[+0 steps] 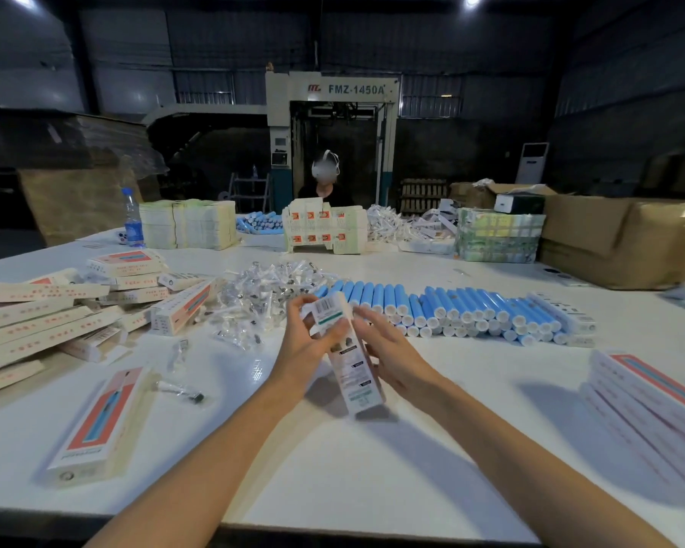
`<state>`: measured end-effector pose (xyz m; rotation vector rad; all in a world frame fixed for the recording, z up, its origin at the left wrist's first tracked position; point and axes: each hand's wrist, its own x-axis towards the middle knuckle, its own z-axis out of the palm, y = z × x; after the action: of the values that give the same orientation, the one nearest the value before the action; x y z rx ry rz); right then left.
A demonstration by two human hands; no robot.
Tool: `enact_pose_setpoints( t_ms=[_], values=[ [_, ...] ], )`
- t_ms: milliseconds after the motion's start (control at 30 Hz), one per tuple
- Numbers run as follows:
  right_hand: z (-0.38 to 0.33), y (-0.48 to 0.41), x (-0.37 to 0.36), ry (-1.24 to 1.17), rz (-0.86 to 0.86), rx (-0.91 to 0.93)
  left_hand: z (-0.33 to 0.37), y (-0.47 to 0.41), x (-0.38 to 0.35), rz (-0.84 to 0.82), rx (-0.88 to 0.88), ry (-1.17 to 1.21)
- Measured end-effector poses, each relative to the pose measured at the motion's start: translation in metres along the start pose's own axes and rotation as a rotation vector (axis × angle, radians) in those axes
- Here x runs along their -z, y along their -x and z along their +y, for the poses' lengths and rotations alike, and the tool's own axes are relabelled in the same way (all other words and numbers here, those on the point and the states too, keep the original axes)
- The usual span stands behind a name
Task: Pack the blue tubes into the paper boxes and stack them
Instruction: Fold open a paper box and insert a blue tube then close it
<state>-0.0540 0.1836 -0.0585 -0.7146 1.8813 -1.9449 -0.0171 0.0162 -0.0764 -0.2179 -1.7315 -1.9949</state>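
I hold a long white paper box (345,350) upright and tilted over the table's middle. My left hand (309,346) grips its upper left side, fingers curled round the top end. My right hand (388,350) lies along the box's right side with fingers mostly straight. Behind my hands a long row of blue tubes (451,310) with white caps lies stacked on the white table (372,460). Whether a tube is inside the held box cannot be seen.
Packed boxes (48,322) lie piled at left, one box (99,421) lies apart near me. Flat boxes (649,401) are stacked at right. Small clear-bagged parts (262,298) are heaped centre. A person (325,183) sits opposite behind more stacks; a water bottle (133,219) stands far left.
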Motion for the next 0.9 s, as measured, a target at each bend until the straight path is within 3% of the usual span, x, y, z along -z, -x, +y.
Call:
enact_pose_setpoints(
  t_ms=[100, 200, 300, 467, 600, 700, 900],
  values=[
    [0.001, 0.013, -0.001, 0.008, -0.172, -0.069, -0.002, 0.000, 0.005, -0.056, 0.033, 0.063],
    [0.000, 0.028, 0.001, 0.071, -0.138, -0.071, -0.002, 0.003, 0.005, -0.107, 0.020, -0.036],
    [-0.011, 0.047, 0.013, 0.288, -0.079, 0.001, -0.006, 0.005, 0.000, -0.130, -0.054, -0.250],
    [-0.038, 0.087, 0.064, 0.786, 0.316, 0.146, -0.019, 0.014, 0.000, -0.386, -0.096, -0.665],
    [-0.061, 0.138, 0.134, 1.055, 0.634, 0.204, -0.028, 0.014, 0.005, -0.481, -0.205, -0.792],
    [-0.077, 0.183, 0.189, 1.271, 0.850, 0.122, -0.030, 0.010, 0.009, -0.464, -0.265, -0.837],
    [-0.095, 0.249, 0.282, 1.604, 1.001, -0.235, -0.041, 0.004, 0.013, -0.498, -0.294, -0.909]
  ],
)
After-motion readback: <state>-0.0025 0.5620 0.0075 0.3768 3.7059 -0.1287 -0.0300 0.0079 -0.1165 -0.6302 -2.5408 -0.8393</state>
